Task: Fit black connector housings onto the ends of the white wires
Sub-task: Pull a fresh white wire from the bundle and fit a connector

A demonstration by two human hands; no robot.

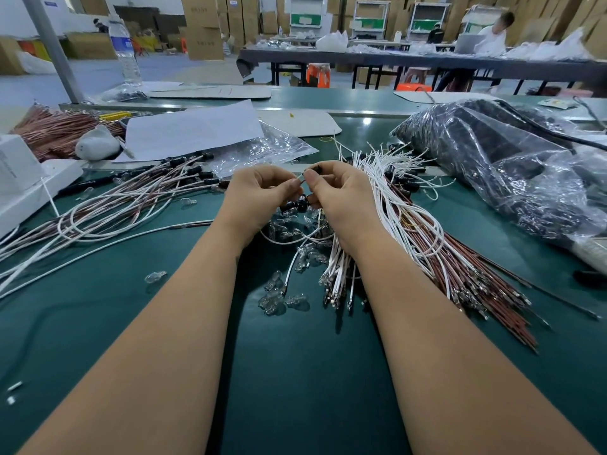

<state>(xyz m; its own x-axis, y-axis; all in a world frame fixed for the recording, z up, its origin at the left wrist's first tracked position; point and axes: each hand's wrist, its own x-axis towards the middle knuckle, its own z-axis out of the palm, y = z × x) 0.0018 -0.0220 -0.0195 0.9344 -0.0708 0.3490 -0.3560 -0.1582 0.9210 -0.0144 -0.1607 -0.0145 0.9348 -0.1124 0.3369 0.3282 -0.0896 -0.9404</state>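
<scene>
My left hand [262, 195] pinches the end of a white wire [300, 182] between thumb and forefinger. My right hand [341, 195] pinches a small black connector housing [309, 174] right at that wire end; the two touch. A few more black housings [295, 205] lie under my hands. A bundle of white and brown wires [407, 224] with bare metal terminals fans out at the right. At the left lies a pile of wires with black housings fitted [197, 172].
Small clear glass bulbs [282, 298] are scattered on the green table [295, 372]. A big plastic bag of black parts [512, 165] fills the right. White paper [190, 129], a white box [19, 178], copper-coloured wires [56, 129] and a water bottle [126, 50] stand left and behind.
</scene>
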